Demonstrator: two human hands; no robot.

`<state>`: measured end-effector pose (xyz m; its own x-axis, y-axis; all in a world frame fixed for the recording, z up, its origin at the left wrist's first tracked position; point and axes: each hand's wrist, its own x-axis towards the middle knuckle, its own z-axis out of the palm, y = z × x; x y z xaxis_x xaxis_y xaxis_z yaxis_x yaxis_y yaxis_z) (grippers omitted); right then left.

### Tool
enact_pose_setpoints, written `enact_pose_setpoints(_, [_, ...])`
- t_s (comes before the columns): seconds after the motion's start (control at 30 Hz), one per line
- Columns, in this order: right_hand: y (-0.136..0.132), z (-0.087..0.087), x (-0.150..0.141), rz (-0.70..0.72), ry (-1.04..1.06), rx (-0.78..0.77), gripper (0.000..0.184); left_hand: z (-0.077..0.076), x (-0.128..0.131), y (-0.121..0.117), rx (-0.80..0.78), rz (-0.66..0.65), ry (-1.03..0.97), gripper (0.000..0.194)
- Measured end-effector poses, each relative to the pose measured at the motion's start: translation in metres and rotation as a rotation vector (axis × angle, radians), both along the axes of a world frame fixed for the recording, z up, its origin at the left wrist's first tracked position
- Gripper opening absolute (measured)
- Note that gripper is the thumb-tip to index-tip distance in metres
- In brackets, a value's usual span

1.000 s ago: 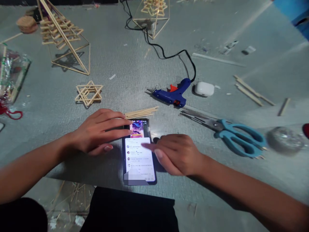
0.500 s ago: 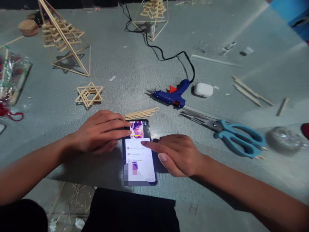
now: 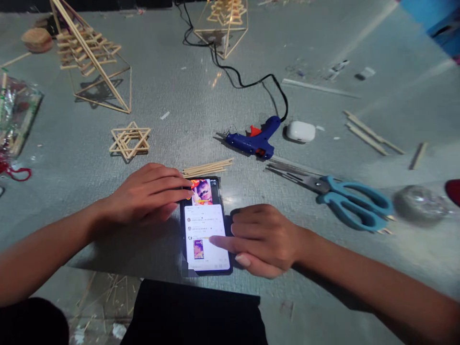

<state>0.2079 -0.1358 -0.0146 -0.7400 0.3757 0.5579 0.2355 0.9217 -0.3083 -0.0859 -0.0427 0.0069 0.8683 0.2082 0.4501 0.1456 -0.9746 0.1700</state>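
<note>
On the grey table, the smartphone lies at seven o'clock. My left hand, fingers almost straight, grips nothing; my right hand points, its curled fingers' content I cannot tell. If the left slips forward, wooden sticks at the smartphone's twelve may scatter.

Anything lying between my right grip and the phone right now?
Nothing visible: the right grip has its index finger extended over the lit screen of the phone. The left grip is at the phone's upper left edge; the wooden sticks lie beyond its top end, clear of that path.
</note>
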Motion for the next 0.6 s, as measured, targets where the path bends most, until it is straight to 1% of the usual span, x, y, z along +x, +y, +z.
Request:
enact_pose_setpoints(0.27, [-0.0002,0.0004,0.0009,0.008,-0.007,-0.015,0.039,-0.0027,-0.0003,0.0010,-0.018,-0.007,0.002,0.033])
enact_pose_setpoints(0.47, [0.0000,0.0010,0.0002,0.003,-0.013,-0.015,0.043,-0.0023,-0.0002,0.0006,-0.029,-0.015,-0.002,0.033])
enact_pose_setpoints(0.6, [-0.0003,0.0003,0.0002,0.003,-0.021,-0.023,0.042,-0.0004,0.0000,0.0014,-0.014,-0.027,0.011,0.035])
